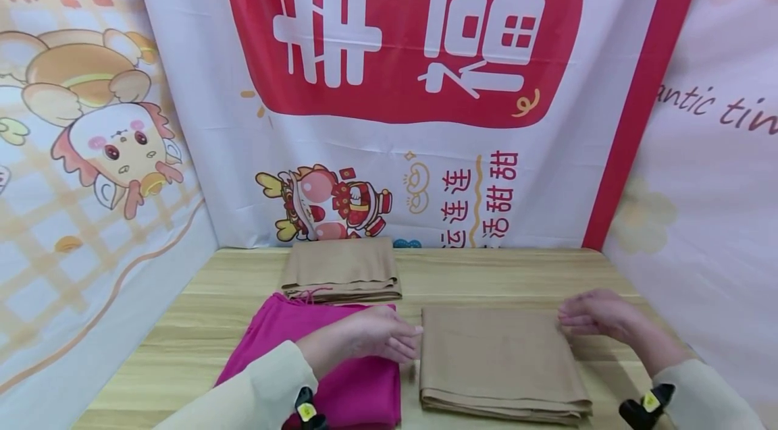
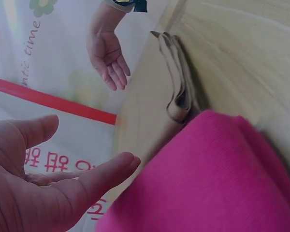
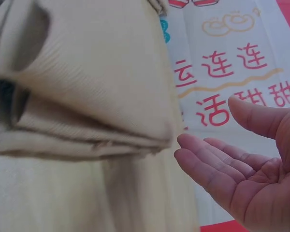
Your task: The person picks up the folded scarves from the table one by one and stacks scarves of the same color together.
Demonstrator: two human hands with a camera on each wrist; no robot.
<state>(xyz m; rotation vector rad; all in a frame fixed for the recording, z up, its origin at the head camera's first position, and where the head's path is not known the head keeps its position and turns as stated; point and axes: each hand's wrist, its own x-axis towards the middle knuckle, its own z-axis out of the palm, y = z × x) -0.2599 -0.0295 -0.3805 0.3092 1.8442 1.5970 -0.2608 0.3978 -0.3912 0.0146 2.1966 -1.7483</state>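
A folded tan cloth (image 1: 498, 359) lies flat on the table, its layered edge toward me. My left hand (image 1: 384, 334) hovers at its left side, over a folded magenta garment (image 1: 358, 389) with a thin drawstring at its far end. On the opposite side, my right hand (image 1: 598, 314) is beside the tan cloth's far right corner; whether it touches the cloth I cannot tell. In the right wrist view, the right hand's fingers (image 3: 208, 166) are extended and hold nothing. The left hand (image 2: 43, 188) likewise has loose, spread fingers with nothing in them.
Another folded tan cloth (image 1: 340, 264) lies at the back of the wooden table (image 1: 158, 349), just beyond the magenta garment. A printed white and red curtain (image 1: 401, 140) hangs behind the table. Patterned fabric walls (image 1: 91, 214) stand on both sides.
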